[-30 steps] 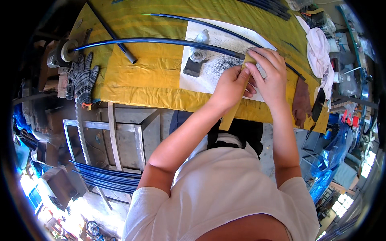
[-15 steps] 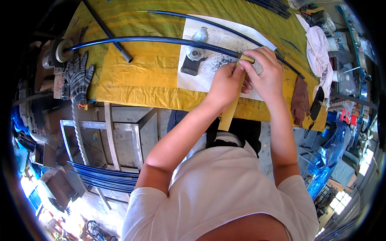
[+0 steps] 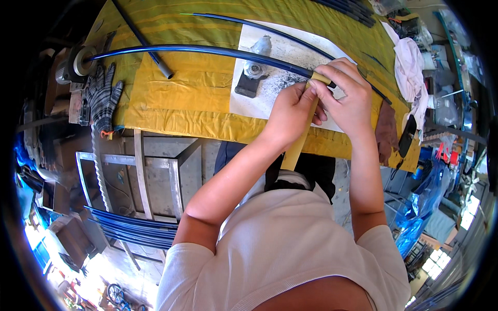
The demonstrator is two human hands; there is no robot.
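Observation:
A long dark blue rod (image 3: 207, 50) runs from a round motor-like holder (image 3: 83, 61) at the left to my hands. A yellow sandpaper strip (image 3: 293, 153) loops over the rod near its right end, and its long tail hangs down toward my waist. My left hand (image 3: 291, 109) pinches the strip just below the rod. Above it, my right hand (image 3: 346, 93) presses the looped part onto the rod with thumb and fingers. A short black tip of the rod shows beyond the strip, under my right fingers.
White paper (image 3: 244, 106) with black dust lies beneath, bearing a dark block (image 3: 248, 85) and a small clear container (image 3: 253, 70). A second rod (image 3: 290, 37) crosses behind. A striped glove (image 3: 104, 96) hangs at the left edge; pale cloth (image 3: 410, 67) lies right. Below stands a metal frame (image 3: 176, 186).
The looped part of the strip now sits slightly farther in from the rod's right end, so the black tip shows. Both hands keep their grip and have barely moved.

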